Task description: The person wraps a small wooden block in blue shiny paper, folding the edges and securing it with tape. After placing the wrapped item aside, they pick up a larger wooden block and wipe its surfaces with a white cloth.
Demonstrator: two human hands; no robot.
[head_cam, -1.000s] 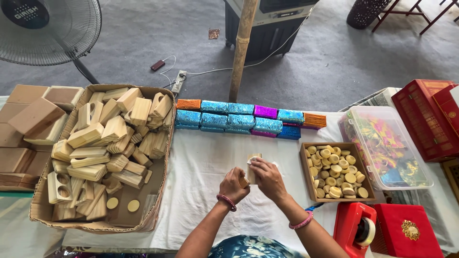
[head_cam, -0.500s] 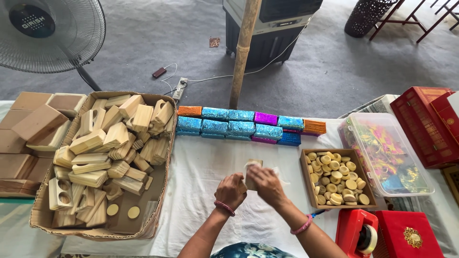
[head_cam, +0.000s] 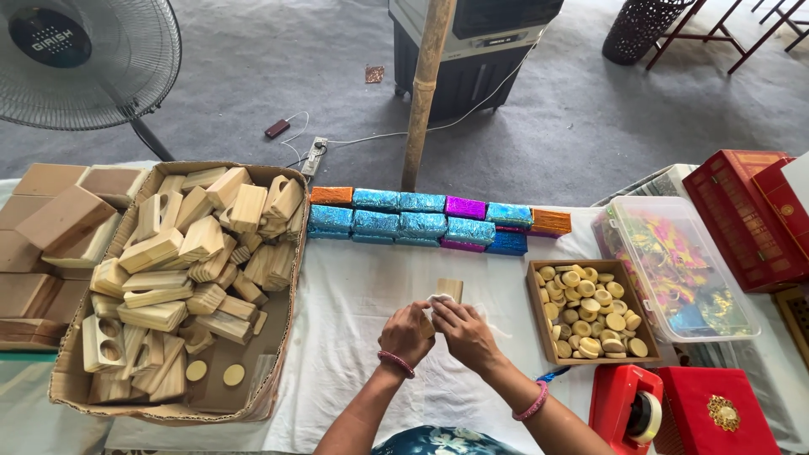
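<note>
Head view: we hold a small wooden block (head_cam: 448, 291) upright over the white-clothed surface (head_cam: 362, 295), our left hand (head_cam: 407, 332) and right hand (head_cam: 464, 334) both closed around its lower part and a scrap of white material (head_cam: 437, 300). By our judgement much work is left: the cardboard box (head_cam: 278, 354) at left is heaped with bare blocks, while foil-wrapped blocks (head_cam: 421, 219) line the far edge. A tray of wooden discs (head_cam: 590, 312) sits to the right.
</note>
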